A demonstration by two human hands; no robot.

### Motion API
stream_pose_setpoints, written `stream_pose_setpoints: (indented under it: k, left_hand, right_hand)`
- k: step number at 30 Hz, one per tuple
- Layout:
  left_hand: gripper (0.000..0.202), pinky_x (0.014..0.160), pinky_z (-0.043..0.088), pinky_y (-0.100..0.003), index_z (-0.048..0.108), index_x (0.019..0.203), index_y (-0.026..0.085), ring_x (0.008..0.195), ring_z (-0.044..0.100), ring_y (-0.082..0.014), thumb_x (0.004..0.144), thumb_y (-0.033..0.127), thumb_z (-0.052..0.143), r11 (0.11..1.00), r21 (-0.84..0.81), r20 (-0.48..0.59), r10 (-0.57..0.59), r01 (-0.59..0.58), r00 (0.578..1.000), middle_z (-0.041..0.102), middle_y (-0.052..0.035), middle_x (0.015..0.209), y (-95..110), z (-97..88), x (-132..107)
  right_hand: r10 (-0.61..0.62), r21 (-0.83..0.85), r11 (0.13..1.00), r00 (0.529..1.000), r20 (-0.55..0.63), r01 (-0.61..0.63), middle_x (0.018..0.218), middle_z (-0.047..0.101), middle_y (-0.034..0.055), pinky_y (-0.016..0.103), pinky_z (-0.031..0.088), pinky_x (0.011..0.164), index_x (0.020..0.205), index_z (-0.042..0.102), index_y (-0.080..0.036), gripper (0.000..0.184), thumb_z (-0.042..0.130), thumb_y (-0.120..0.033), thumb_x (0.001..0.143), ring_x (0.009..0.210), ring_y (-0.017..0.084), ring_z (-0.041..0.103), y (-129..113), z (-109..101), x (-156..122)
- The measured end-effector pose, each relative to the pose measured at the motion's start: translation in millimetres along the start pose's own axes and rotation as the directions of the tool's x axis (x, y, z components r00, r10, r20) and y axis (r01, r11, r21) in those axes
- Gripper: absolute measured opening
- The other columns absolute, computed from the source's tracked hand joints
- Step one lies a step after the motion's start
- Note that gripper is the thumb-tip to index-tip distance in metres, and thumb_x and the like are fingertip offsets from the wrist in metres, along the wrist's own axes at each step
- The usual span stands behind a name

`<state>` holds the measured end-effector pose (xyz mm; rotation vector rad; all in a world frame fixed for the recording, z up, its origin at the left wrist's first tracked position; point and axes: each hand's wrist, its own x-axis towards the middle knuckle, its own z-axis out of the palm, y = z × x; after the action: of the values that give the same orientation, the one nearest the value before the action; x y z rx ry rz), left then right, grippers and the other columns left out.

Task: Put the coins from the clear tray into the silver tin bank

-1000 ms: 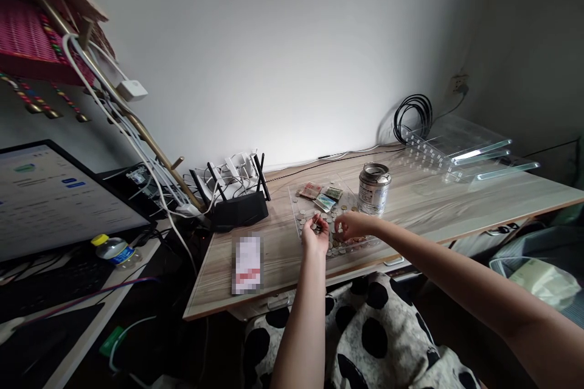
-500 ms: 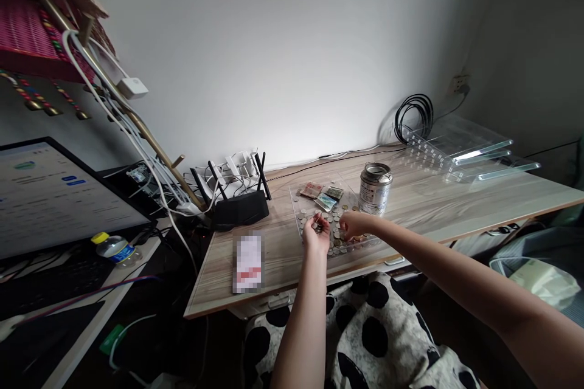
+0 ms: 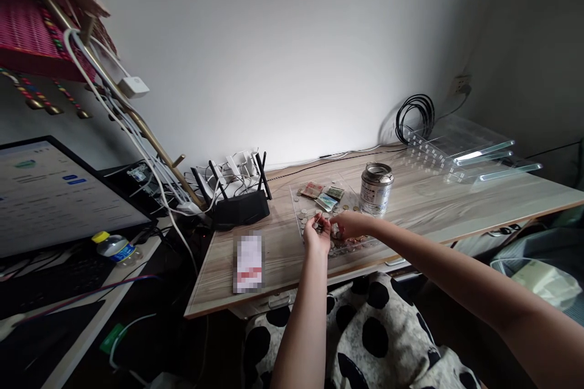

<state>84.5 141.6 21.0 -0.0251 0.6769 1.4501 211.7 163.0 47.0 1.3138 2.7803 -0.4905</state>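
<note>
Nearest, your lap shows under a black-spotted white cloth (image 3: 365,328), and both forearms reach out over the edge of the wooden table (image 3: 274,261). Your left hand (image 3: 318,234) is curled palm-up, its fingers closed around a small stack of coins (image 3: 320,228). Your right hand (image 3: 350,225) lies just beside it, fingers drawn together with their tips touching that stack; whether a coin sits between them is too small to tell. Under and just beyond your fingers lies a clear tray (image 3: 297,213) strewn with loose coins (image 3: 341,247), most of them right below your right hand. Judging by this, only a handful has been gathered and the greater part lies ungathered on the tray. Past your fingertips, at the tray's far end, lie a few banknotes (image 3: 325,197), and beyond your right knuckles stands an open tin can (image 3: 376,188). Farther off, left of your left hand, sits a black router (image 3: 238,206); far to the right rest stacked clear acrylic trays (image 3: 460,149) and a coiled black cable (image 3: 414,112).
</note>
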Motion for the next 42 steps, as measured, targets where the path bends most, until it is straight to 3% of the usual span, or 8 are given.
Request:
stream_pose_setpoints:
  k: [6, 14, 17, 21, 26, 31, 34, 42]
  left_hand:
    - [0.011, 0.046, 0.047, -0.016, 0.054, 0.069, 0.009, 0.05, 0.051, -0.0066, 0.071, 0.011, 0.043, 1.0, -0.011, -0.007, 0.007, -0.007, 1.0, 0.051, -0.0033, 0.059, 0.5, 0.4, 0.3]
    - [0.011, 0.051, 0.049, -0.02, 0.055, 0.069, 0.009, 0.05, 0.051, -0.0072, 0.07, 0.011, 0.044, 1.0, -0.013, -0.003, 0.007, -0.007, 1.0, 0.051, -0.0029, 0.058, 0.1, -1.2, 2.7]
    - [0.014, 0.056, 0.05, -0.025, 0.054, 0.068, 0.01, 0.056, 0.055, -0.0107, 0.072, 0.014, 0.041, 1.0, 0.001, -0.007, -0.014, 0.014, 1.0, 0.053, -0.0053, 0.061, -0.6, -2.5, 4.9]
    - [0.017, 0.058, 0.05, -0.027, 0.054, 0.069, 0.011, 0.064, 0.058, -0.014, 0.075, 0.015, 0.038, 0.995, 0.014, 0.028, -0.095, 0.095, 0.995, 0.055, -0.008, 0.067, -0.8, -1.0, 4.4]
    - [0.017, 0.056, 0.05, -0.024, 0.051, 0.07, 0.011, 0.063, 0.057, -0.0123, 0.076, 0.011, 0.036, 0.99, -0.062, 0.012, -0.129, 0.129, 0.992, 0.054, -0.0062, 0.065, 1.4, 2.8, 0.8]
    - [0.022, 0.033, 0.031, -0.012, 0.041, 0.059, 0.015, 0.037, 0.037, -0.0026, 0.08, 0.019, 0.037, 0.996, -0.058, 0.011, -0.068, 0.068, 0.998, 0.04, 0.0032, 0.05, 3.1, -0.2, -2.1]
    - [0.028, 0.028, 0.018, -0.013, 0.036, 0.056, 0.017, 0.032, 0.026, -0.0025, 0.082, 0.027, 0.035, 0.997, -0.044, 0.083, -0.052, 0.056, 0.995, 0.033, 0.0054, 0.047, 3.6, -2.0, -3.8]
    - [0.022, 0.037, 0.034, -0.013, 0.044, 0.062, 0.014, 0.041, 0.04, -0.0038, 0.079, 0.023, 0.035, 0.996, -0.082, -0.068, -0.027, 0.021, 0.997, 0.041, 0.0017, 0.053, 4.8, -0.1, -1.2]
  right_hand:
    - [0.0, 0.031, 1.0, 0.993, 0.119, -0.003, 0.071, 0.062, 0.0018, 0.02, 0.034, 0.052, 0.085, 0.059, -0.017, 0.035, 0.062, -0.021, 0.05, 0.061, 0.013, 0.054, 3.9, -2.6, 6.6]
    - [0.034, 0.11, 0.993, 0.996, 0.088, -0.044, 0.058, 0.059, -0.0012, 0.019, 0.033, 0.047, 0.065, 0.061, -0.014, 0.02, 0.066, -0.022, 0.046, 0.054, 0.011, 0.051, 13.8, -1.9, 2.9]
    - [0.035, 0.223, 0.974, 0.999, -0.003, -0.033, 0.053, 0.057, -0.0023, 0.018, 0.034, 0.046, 0.061, 0.06, -0.014, 0.016, 0.066, -0.022, 0.048, 0.051, 0.01, 0.05, 11.1, -14.0, -0.6]
    - [0.075, 0.479, 0.878, 0.99, -0.119, -0.009, 0.063, 0.061, 0.0014, 0.019, 0.037, 0.046, 0.079, 0.06, -0.012, 0.027, 0.061, -0.031, 0.059, 0.052, 0.01, 0.052, -5.2, -45.4, -0.5]
    - [0.143, 0.26, 0.964, 0.918, -0.371, -0.045, 0.076, 0.063, 0.0047, 0.02, 0.038, 0.052, 0.081, 0.062, -0.016, 0.024, 0.058, -0.034, 0.065, 0.063, 0.012, 0.055, -10.5, -55.7, -4.5]
    - [0.134, 0.009, 0.991, 0.988, -0.083, -0.133, 0.071, 0.064, 0.0019, 0.02, 0.035, 0.05, 0.072, 0.065, -0.019, 0.021, 0.066, -0.028, 0.053, 0.062, 0.014, 0.055, 11.7, -15.8, -18.6]
    - [0.116, -0.009, 0.993, 0.993, -0.032, -0.116, 0.068, 0.064, 0.002, 0.02, 0.034, 0.049, 0.067, 0.065, -0.019, 0.017, 0.063, -0.03, 0.055, 0.063, 0.014, 0.056, 18.6, -0.1, -22.0]
    - [0.07, 0.16, 0.985, 0.998, 0.0, -0.069, 0.066, 0.063, -0.0003, 0.017, 0.034, 0.047, 0.068, 0.063, -0.016, 0.019, 0.063, -0.02, 0.049, 0.056, 0.011, 0.054, 23.2, 2.8, -17.7]
